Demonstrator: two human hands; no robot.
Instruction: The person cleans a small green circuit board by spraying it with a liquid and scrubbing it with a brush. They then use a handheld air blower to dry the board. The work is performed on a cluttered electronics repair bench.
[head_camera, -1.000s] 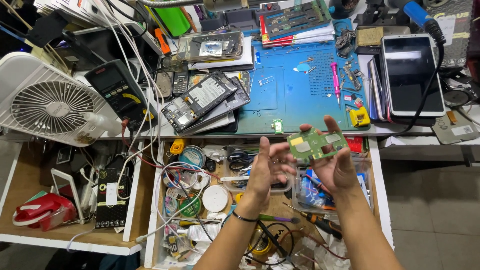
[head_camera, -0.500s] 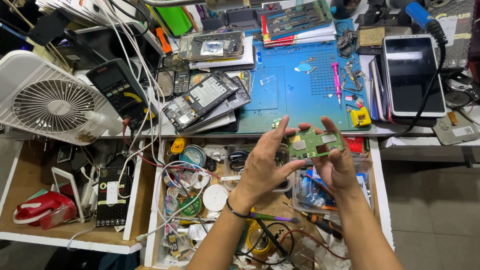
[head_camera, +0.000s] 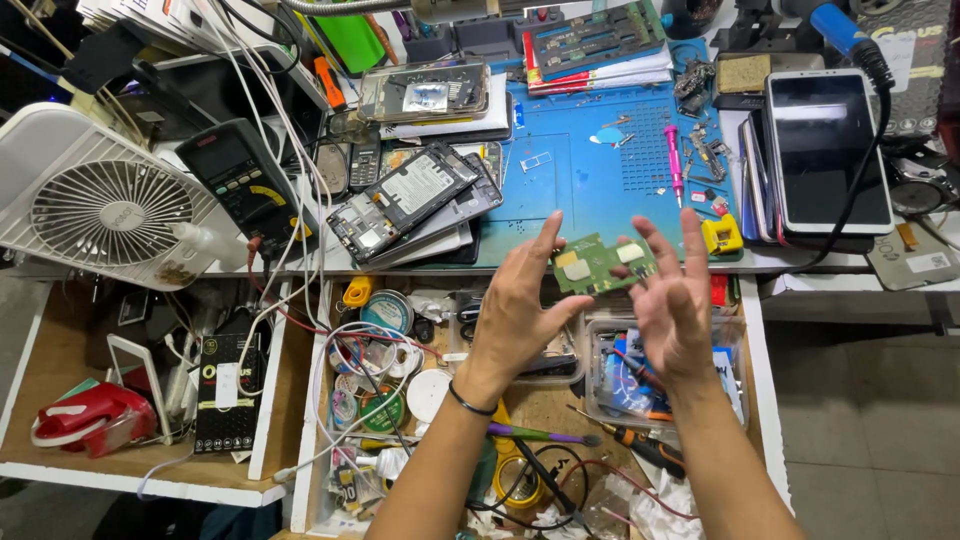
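Note:
A small green circuit board (head_camera: 598, 264) with pale patches hangs in the air above the open middle drawer, just in front of the bench edge. My left hand (head_camera: 520, 312) touches its left edge with upright fingers, a black band on the wrist. On the other side my right hand (head_camera: 676, 305) supports the board's right edge with spread fingertips. The board is pinched between the two hands, its face turned toward me.
A blue work mat (head_camera: 585, 185) covers the bench, with opened phones (head_camera: 410, 200), a multimeter (head_camera: 245, 180), a pink screwdriver (head_camera: 673, 160) and a white-framed phone (head_camera: 828, 150). A white fan (head_camera: 95, 200) stands left. The middle drawer (head_camera: 310, 420) holds wire spools, cables and a clear plastic box (head_camera: 620, 380).
My left hand has moved right and closed in on the board's left edge. The board has shifted slightly left and down, between both hands.

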